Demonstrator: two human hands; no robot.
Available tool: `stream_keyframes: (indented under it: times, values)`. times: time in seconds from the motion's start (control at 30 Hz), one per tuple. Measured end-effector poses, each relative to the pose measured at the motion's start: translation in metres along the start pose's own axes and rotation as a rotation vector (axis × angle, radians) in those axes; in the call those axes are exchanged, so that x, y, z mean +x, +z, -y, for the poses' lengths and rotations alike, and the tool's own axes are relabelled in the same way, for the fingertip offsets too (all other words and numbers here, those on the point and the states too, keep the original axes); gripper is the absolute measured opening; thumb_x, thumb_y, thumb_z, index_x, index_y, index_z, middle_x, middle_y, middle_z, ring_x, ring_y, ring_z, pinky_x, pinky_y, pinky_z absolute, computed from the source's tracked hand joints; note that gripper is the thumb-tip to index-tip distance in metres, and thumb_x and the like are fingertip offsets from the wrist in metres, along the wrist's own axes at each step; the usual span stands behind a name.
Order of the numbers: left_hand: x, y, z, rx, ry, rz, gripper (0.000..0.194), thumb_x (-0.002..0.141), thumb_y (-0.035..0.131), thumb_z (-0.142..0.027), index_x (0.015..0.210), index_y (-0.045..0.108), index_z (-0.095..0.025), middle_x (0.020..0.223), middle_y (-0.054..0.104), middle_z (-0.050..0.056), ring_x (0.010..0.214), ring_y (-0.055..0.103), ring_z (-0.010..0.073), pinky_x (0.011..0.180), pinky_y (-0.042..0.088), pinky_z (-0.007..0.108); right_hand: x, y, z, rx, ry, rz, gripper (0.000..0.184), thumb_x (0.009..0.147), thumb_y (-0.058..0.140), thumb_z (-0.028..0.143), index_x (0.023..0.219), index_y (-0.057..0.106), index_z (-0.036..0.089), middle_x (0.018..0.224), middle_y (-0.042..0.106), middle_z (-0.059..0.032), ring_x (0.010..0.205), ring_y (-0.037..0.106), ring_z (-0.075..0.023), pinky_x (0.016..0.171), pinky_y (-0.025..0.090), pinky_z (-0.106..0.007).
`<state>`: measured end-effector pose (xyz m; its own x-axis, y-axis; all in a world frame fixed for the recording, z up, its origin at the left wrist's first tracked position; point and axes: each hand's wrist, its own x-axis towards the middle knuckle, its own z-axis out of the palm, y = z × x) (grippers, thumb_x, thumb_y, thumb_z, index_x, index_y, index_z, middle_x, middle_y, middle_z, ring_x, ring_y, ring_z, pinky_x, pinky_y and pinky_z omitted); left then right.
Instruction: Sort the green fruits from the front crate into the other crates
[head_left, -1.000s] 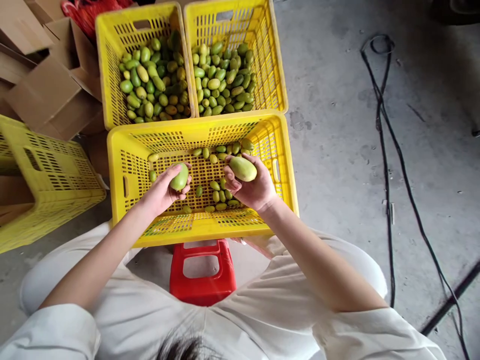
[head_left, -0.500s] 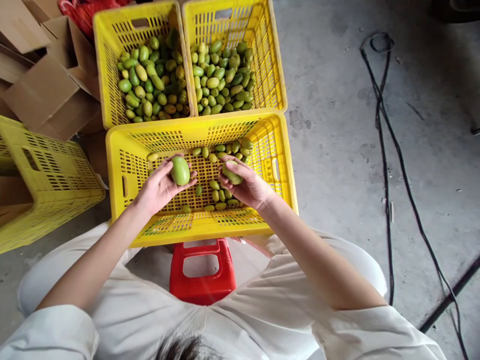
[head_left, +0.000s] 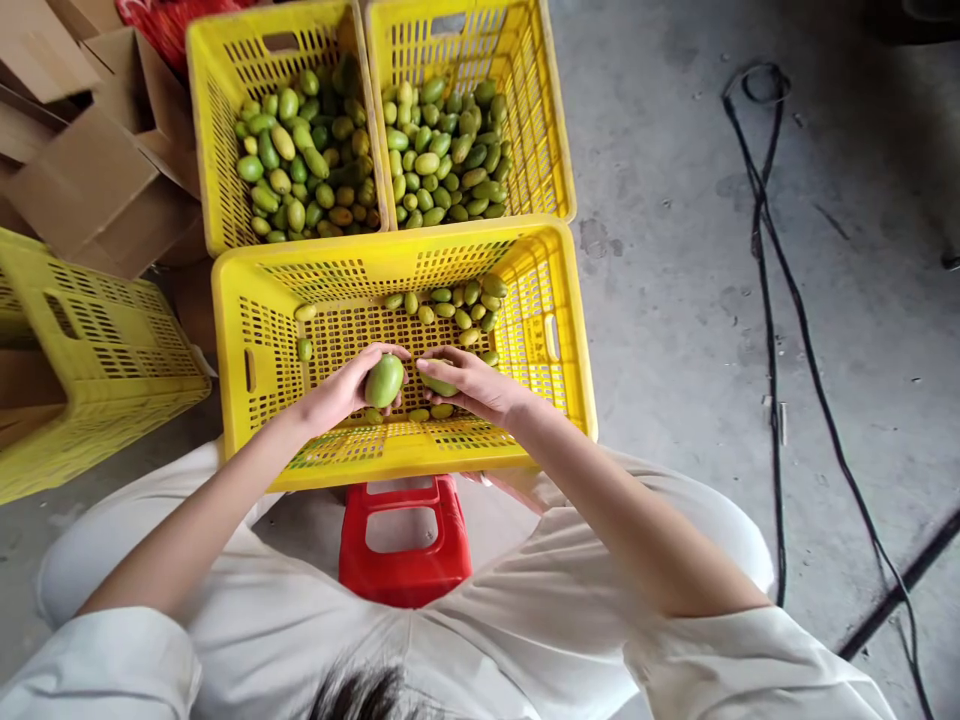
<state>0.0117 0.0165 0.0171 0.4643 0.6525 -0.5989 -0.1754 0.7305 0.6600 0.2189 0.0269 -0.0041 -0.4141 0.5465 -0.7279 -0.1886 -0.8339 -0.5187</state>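
My left hand [head_left: 345,392] is closed round a smooth green mango [head_left: 384,381], with the fruit's near side showing. Close beside it, a second green mango [head_left: 438,378] is in the grip of my right hand [head_left: 484,387], whose fingers cover part of it. Both hands hover over the near half of a yellow plastic crate [head_left: 405,466], slightly apart. Several small green fruits [head_left: 444,310] lie on the crate's slotted floor, mostly at the back right. Some under my hands are hidden.
Behind stand two more yellow crates, a left crate [head_left: 202,130] and a right crate [head_left: 559,120], holding many green fruits. Cardboard boxes [head_left: 97,190] and another yellow crate [head_left: 112,370] are at left. A red stool [head_left: 405,580] sits below; a black cable [head_left: 776,400] crosses the floor.
Both hands have come closer together and nearer to my body, each keeping its mango. My right hand has turned palm downward over its fruit.
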Motion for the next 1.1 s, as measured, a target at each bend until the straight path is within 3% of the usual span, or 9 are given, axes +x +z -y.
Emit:
stream_keyframes:
  times: [0.13,0.27,0.37,0.53,0.67,0.77,0.87,1.0,1.1]
  values:
    - [-0.004,-0.002,-0.004,0.051,0.025,-0.043,0.029,0.083,0.068,-0.029,0.111,0.065,-0.020,0.105,0.066,0.008,0.090,0.066,0.0181,0.076,0.058,0.029,-0.003,-0.001,0.008,0.030,-0.117,0.071,0.039,0.068,0.085,0.040,0.087,0.058,0.019,0.068,0.062,0.0027,0.055,0.060,-0.0108,0.048,0.046,-0.021]
    - [-0.005,-0.006,-0.014,0.016,0.075,-0.059,0.027,0.073,0.078,-0.025,0.095,0.062,-0.020,0.087,0.061,0.002,0.073,0.066,0.0171,0.055,0.057,0.027,-0.006,-0.002,0.018,0.055,-0.128,0.176,0.035,0.085,0.061,0.054,0.097,0.059,0.021,0.070,0.065,-0.0004,0.059,0.063,-0.0143,0.048,0.044,-0.022]
    - [-0.001,-0.009,-0.013,-0.055,0.070,-0.146,0.026,0.069,0.080,-0.027,0.081,0.059,-0.018,0.077,0.058,0.000,0.061,0.064,0.0152,0.040,0.048,0.022,-0.006,0.000,0.014,0.049,-0.133,0.200,0.035,0.081,0.069,0.051,0.098,0.059,0.022,0.076,0.064,0.0007,0.063,0.062,-0.0133,0.047,0.042,-0.021]
    - [0.012,-0.015,0.005,0.000,-0.145,-0.398,0.029,0.069,0.080,-0.035,0.070,0.058,-0.016,0.063,0.060,0.002,0.047,0.060,0.0142,0.032,0.040,0.020,-0.003,0.004,-0.002,-0.057,-0.052,0.065,0.044,0.058,0.089,0.026,0.089,0.058,0.020,0.069,0.060,0.0045,0.059,0.059,-0.0101,0.052,0.045,-0.021]
    - [0.014,-0.011,0.010,-0.038,-0.277,-0.384,0.035,0.076,0.072,-0.045,0.065,0.056,-0.016,0.056,0.058,0.004,0.043,0.058,0.0158,0.029,0.033,0.020,-0.001,0.002,0.000,-0.179,-0.063,0.010,0.029,0.079,0.073,0.043,0.090,0.058,0.021,0.066,0.063,0.0006,0.058,0.063,-0.0149,0.050,0.045,-0.024]
    - [0.009,-0.007,-0.001,-0.168,-0.129,-0.343,0.019,0.077,0.066,-0.031,0.070,0.058,-0.016,0.068,0.064,0.005,0.055,0.063,0.0164,0.039,0.046,0.023,-0.005,0.001,0.008,-0.121,-0.122,0.112,0.032,0.083,0.065,0.051,0.094,0.057,0.022,0.072,0.066,-0.0013,0.061,0.062,-0.0154,0.048,0.042,-0.023]
    - [0.003,-0.008,-0.015,-0.186,0.033,-0.292,0.012,0.072,0.066,-0.016,0.084,0.062,-0.015,0.082,0.068,0.005,0.071,0.067,0.0175,0.059,0.057,0.029,-0.010,-0.001,0.017,-0.002,-0.221,0.174,0.035,0.075,0.077,0.045,0.092,0.056,0.022,0.082,0.064,0.0001,0.064,0.057,-0.0118,0.050,0.040,-0.022]
    - [0.000,-0.012,-0.019,-0.142,0.106,-0.272,0.027,0.071,0.075,-0.019,0.096,0.063,-0.019,0.085,0.070,0.005,0.074,0.068,0.0187,0.056,0.052,0.025,-0.010,-0.005,0.021,0.054,-0.302,0.093,0.037,0.067,0.084,0.032,0.092,0.058,0.023,0.075,0.059,0.0040,0.064,0.057,-0.0104,0.058,0.047,-0.023]
    - [0.004,-0.014,-0.011,-0.131,0.048,-0.301,0.022,0.073,0.074,-0.021,0.091,0.063,-0.018,0.079,0.068,0.004,0.066,0.065,0.0139,0.052,0.049,0.020,-0.003,-0.006,0.015,-0.047,-0.179,0.013,0.025,0.074,0.077,0.036,0.086,0.062,0.020,0.076,0.064,-0.0016,0.068,0.063,-0.0146,0.060,0.050,-0.026]
